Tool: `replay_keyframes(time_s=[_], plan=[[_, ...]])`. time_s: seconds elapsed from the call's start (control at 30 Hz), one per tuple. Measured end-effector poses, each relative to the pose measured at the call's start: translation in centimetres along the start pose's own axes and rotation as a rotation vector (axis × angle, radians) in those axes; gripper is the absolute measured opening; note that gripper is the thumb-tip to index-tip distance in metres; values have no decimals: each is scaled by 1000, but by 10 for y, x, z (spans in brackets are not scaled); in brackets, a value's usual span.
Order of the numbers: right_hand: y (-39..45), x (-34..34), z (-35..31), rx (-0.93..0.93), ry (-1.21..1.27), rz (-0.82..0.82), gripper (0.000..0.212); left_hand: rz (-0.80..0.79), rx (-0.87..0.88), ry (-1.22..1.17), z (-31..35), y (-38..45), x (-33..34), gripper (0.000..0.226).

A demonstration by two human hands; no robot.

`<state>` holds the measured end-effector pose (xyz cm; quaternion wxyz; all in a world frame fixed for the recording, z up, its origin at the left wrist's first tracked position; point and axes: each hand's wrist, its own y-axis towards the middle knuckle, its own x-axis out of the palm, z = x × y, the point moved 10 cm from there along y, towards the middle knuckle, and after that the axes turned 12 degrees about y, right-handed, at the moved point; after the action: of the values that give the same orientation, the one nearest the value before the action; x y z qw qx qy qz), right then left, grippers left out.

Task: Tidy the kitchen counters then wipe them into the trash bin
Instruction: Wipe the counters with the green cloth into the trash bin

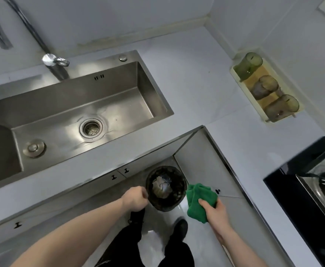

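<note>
The trash bin [166,187] stood on the floor in the counter's inner corner, paper scraps inside. Your left hand [135,198] was curled at its rim, seemingly gripping it; your right hand [214,210] clutched the green cloth [198,201] just beside it. The pale counter [196,78] looked bare, so I judged wiping nearly finished. A steel sink [71,112], a tray of glasses [266,87] and a hob [312,189] lay around.

The cloth [199,201] I hold is bright green, my trash bin [166,188] is black, the sink [77,116] is shiny silver, the counter [196,74] is pale white, and my stove [300,189] is black.
</note>
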<state>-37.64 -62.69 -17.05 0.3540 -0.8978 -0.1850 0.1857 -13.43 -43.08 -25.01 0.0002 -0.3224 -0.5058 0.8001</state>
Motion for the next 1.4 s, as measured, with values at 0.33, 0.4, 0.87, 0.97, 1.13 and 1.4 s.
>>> replay_keyframes(time_s=[0.33,0.4,0.87,0.97,1.13,1.4], plan=[[102,12,4,46,-208,-145,29,-74,-251,-156,-15,59,65,21],[129,17,12,41,-229,-178,24,-62,-304,-248,-18,85,87,18],[315,3,198,143,-161,-103,24,-90,-664,-1048,-50,312,324,40],[323,-3,212,148,-138,-105,23,45,-687,-1065,-56,336,341,35],[293,-10,215,161,-170,-141,32,246,-677,-1028,-56,309,342,29],[147,11,123,46,-216,-271,26,247,-671,-1050,-68,97,274,17]])
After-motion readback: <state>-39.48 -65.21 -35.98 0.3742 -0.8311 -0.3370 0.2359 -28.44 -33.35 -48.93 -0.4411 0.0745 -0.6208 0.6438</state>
